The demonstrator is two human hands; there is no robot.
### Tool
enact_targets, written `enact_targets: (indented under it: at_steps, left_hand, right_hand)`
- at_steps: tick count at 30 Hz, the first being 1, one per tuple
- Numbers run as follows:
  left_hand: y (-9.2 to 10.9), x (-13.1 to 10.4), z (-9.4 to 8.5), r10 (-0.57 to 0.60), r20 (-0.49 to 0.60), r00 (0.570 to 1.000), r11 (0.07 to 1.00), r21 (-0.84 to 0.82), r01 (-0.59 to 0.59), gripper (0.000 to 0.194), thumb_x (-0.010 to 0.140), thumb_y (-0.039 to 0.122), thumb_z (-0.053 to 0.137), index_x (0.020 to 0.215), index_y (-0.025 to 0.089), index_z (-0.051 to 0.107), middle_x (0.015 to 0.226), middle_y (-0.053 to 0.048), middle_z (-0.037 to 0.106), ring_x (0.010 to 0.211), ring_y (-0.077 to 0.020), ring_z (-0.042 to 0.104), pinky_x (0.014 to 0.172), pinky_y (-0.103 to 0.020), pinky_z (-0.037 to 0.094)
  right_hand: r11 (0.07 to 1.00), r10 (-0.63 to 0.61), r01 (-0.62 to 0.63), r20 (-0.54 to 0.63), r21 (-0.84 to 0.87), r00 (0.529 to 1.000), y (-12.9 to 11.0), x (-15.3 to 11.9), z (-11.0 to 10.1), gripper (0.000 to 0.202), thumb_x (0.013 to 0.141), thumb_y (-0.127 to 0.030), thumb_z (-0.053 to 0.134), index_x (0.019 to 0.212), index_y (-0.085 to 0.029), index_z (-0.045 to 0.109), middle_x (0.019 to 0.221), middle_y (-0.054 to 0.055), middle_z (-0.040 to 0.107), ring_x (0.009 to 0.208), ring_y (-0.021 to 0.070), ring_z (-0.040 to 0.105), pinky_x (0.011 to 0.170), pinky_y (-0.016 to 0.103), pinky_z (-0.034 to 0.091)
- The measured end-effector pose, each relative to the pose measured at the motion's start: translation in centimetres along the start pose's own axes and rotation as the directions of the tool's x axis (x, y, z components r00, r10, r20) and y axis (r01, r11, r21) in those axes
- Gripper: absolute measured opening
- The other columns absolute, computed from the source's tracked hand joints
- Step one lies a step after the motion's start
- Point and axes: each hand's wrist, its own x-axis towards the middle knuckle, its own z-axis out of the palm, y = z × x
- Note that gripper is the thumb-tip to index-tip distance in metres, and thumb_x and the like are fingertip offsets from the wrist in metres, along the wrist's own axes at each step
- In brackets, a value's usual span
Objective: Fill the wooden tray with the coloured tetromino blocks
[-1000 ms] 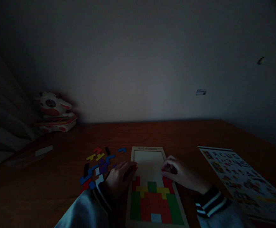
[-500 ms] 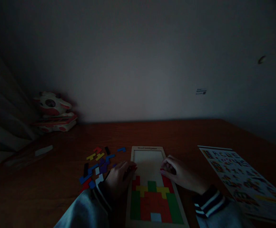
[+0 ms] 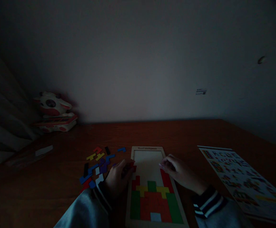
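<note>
A wooden puzzle tray (image 3: pixel 147 148) lies before me, its near part filled with coloured pieces and its far part showing bare pale board. My left hand (image 3: pixel 119 177) is at the tray's left edge, fingers pinched on a small red puzzle piece (image 3: pixel 134 168), partly hidden by the fingers. Over the right rim is my right hand (image 3: pixel 178 171), its fingers curled together with nothing visible in them. Just below its fingertips, a long red piece (image 3: pixel 167 181) lies along the tray's right side. Green pieces (image 3: pixel 135 204), yellow pieces and an orange-red block (image 3: pixel 154 202) fill the near end.
Loose puzzle pieces (image 3: pixel 103 167) in several colours lie left of the tray, partly behind my left hand. A printed pattern sheet (image 3: pixel 242 180) rests at the right. A cow-shaped toy (image 3: pixel 54 110) stands at the back left, near the curtain and wall.
My right fingertips have moved slightly up and away from the long red piece, showing more of it. My left fingers have shifted slightly left, and the small red piece shows more clearly.
</note>
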Motion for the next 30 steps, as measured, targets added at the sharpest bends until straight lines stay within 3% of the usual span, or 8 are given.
enact_targets:
  at_steps: [4, 10, 19, 27, 30]
  left_hand:
    - [-0.1, 0.03, -0.12, -0.007, 0.001, 1.0, 1.0, -0.026, 0.007, 0.011, 0.086, 0.021, 0.055, 0.096, 0.02, 0.06, 0.088, -0.003, 0.072, 0.077, -0.0164, 0.068, 0.067, -0.026, 0.054]
    - [-0.52, 0.1, -0.01, 0.151, 0.042, 0.988, 0.988, -0.01, -0.151, 0.018, 0.081, 0.009, 0.053, 0.087, 0.021, 0.065, 0.103, -0.003, 0.07, 0.095, -0.0173, 0.065, 0.085, -0.031, 0.051]
    - [0.08, -0.62, -0.34, 0.168, 0.133, 0.977, 0.976, 0.116, -0.183, 0.031, 0.083, 0.016, 0.052, 0.111, 0.024, 0.063, 0.106, -0.007, 0.066, 0.097, -0.022, 0.062, 0.087, -0.037, 0.049]
    - [-0.2, -0.24, 0.03, 0.103, 0.143, 0.984, 0.977, 0.173, -0.127, 0.019, 0.089, 0.029, 0.057, 0.106, 0.026, 0.064, 0.101, -0.004, 0.068, 0.095, -0.0214, 0.061, 0.084, -0.036, 0.049]
    - [0.02, -0.2, -0.11, 0.155, 0.144, 0.977, 0.969, 0.171, -0.178, 0.018, 0.09, 0.026, 0.054, 0.105, 0.026, 0.064, 0.102, -0.004, 0.068, 0.095, -0.0214, 0.061, 0.085, -0.037, 0.048]
  right_hand:
    - [1.0, -0.002, 0.003, -0.012, 0.015, 1.0, 0.05, 0.07, 0.07, 0.031, 0.092, -0.047, 0.048, 0.088, -0.02, 0.061, 0.084, 0.004, 0.063, 0.076, 0.0168, 0.061, 0.07, 0.028, 0.048]
    - [0.999, -0.022, 0.023, -0.024, 0.043, 0.999, 0.12, 0.09, 0.16, 0.029, 0.093, -0.047, 0.047, 0.092, -0.021, 0.06, 0.089, 0.005, 0.064, 0.082, 0.0178, 0.063, 0.074, 0.03, 0.05]
    - [0.998, -0.015, 0.016, -0.013, 0.065, 1.0, 0.1, 0.04, 0.14, 0.029, 0.093, -0.047, 0.045, 0.093, -0.021, 0.06, 0.091, 0.005, 0.064, 0.084, 0.018, 0.064, 0.075, 0.031, 0.051]
    - [0.999, -0.029, 0.03, -0.015, 0.041, 0.999, 0.31, 0.07, 0.18, 0.028, 0.093, -0.045, 0.046, 0.097, -0.022, 0.06, 0.093, 0.005, 0.065, 0.086, 0.0187, 0.063, 0.077, 0.031, 0.05]
    - [0.998, -0.034, 0.035, -0.018, 0.042, 0.999, 0.36, 0.06, 0.19, 0.028, 0.093, -0.045, 0.046, 0.095, -0.021, 0.06, 0.093, 0.006, 0.065, 0.086, 0.0185, 0.064, 0.077, 0.031, 0.05]
